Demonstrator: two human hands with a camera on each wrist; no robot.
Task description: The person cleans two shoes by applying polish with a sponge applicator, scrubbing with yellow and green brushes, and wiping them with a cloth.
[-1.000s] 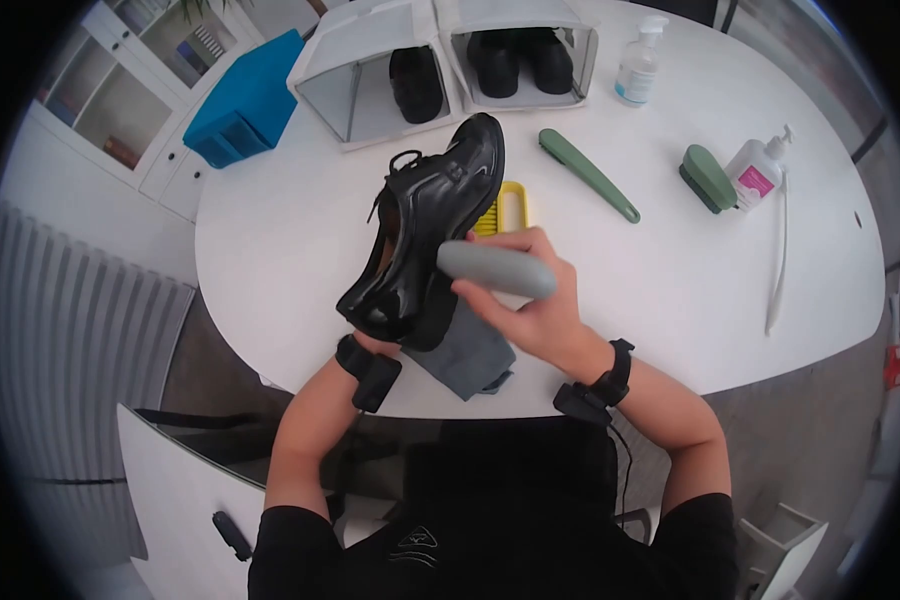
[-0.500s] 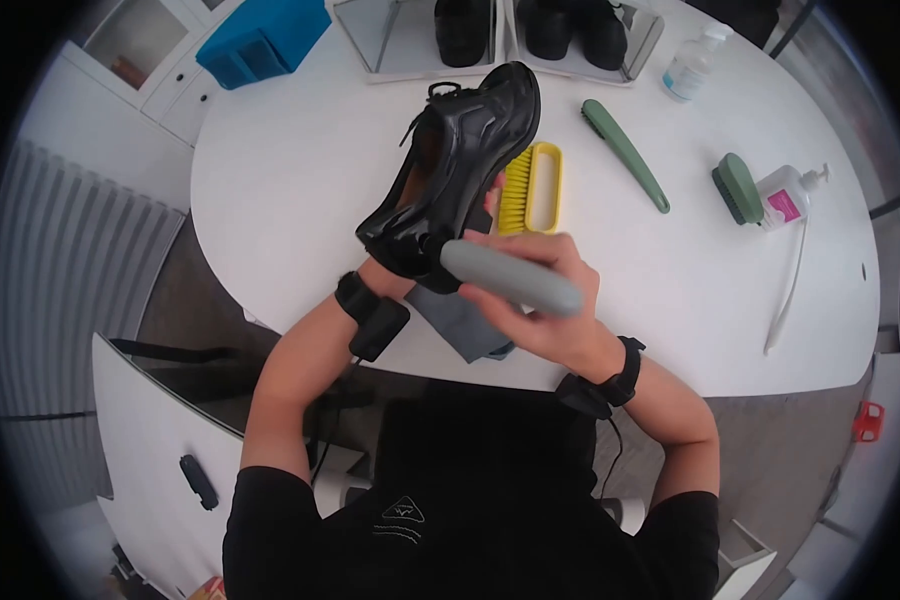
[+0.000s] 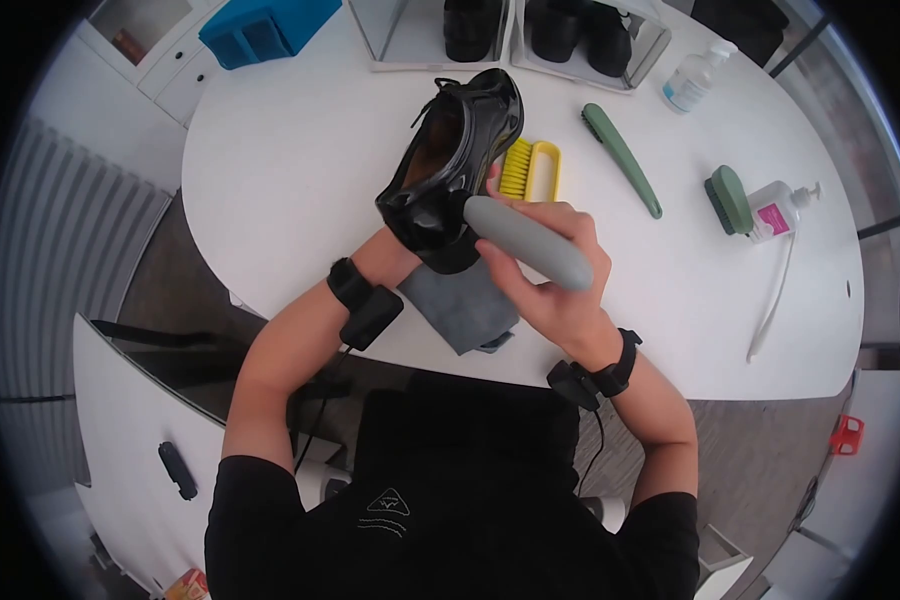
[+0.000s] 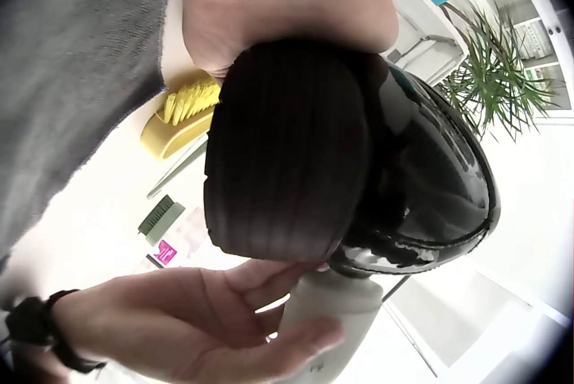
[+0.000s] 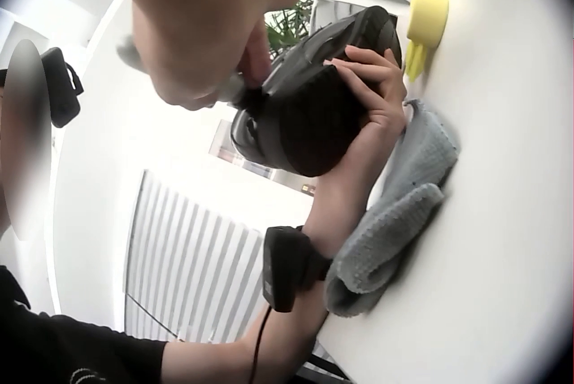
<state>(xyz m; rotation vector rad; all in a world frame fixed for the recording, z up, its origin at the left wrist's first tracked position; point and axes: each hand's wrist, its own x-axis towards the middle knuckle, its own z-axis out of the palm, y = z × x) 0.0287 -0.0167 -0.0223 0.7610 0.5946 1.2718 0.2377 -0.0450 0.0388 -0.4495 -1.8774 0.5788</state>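
Note:
A glossy black lace-up shoe is held tilted above the table, toe pointing away. My left hand grips it from beneath, fingers spread along the sole; in the head view the shoe covers most of that hand. My right hand grips a grey bottle with a dark tip. That tip meets the shiny leather at the side of the heel. The shoe's black heel block fills the middle of the left wrist view. Under the shoe lies a folded grey cloth.
Beyond the shoe lies a yellow brush. To the right are a long green brush, a small green brush and two pump bottles, one with a pink label. Boxes with black shoes stand at the back beside a blue case.
The bottle's tip has shifted from the shoe's side back to its heel. The shoe has turned slightly, and the head view has tilted down. Both hands keep their grip.

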